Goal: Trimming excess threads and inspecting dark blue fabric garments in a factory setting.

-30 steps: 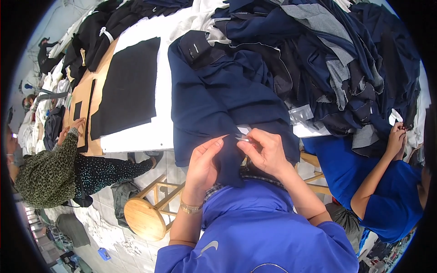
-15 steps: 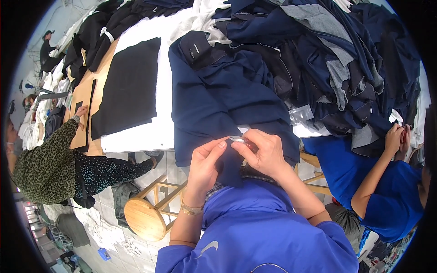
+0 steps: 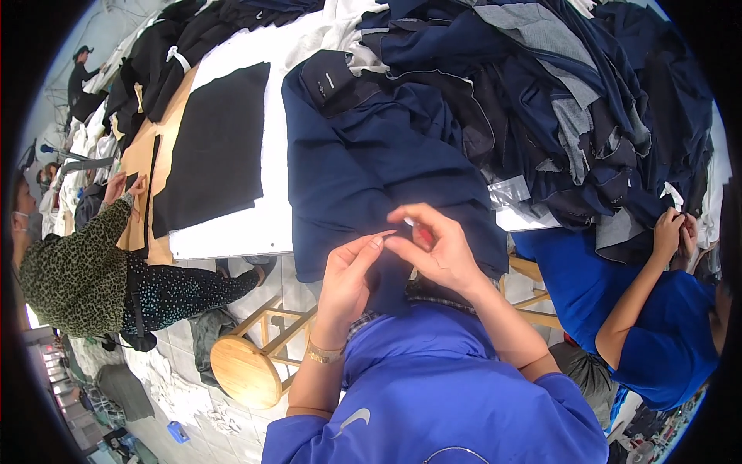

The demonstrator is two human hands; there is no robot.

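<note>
My left hand (image 3: 348, 274) is closed in a pinch, thumb against forefinger, over the near edge of a navy garment (image 3: 363, 170); whatever lies between the fingertips is too small to make out. My right hand (image 3: 440, 251) faces it, its thumb tip close to the left fingertips and its forefinger raised and bent. Tucked in the right palm is a small red-handled cutting tool (image 3: 423, 234), mostly hidden by the fingers. The garment drapes over the table's front edge toward my lap, with a dark label patch (image 3: 328, 83) at its far end.
Navy and grey garments (image 3: 541, 93) are heaped at the back right. A black cloth panel (image 3: 212, 147) lies left on the white table (image 3: 232, 241). A wooden stool (image 3: 246, 371) stands below. Co-workers sit right (image 3: 657, 332) and stand left (image 3: 77, 271).
My right forefinger has lifted away, and the metal blade that showed between my hands is no longer visible there. The left co-worker's second hand has come into view.
</note>
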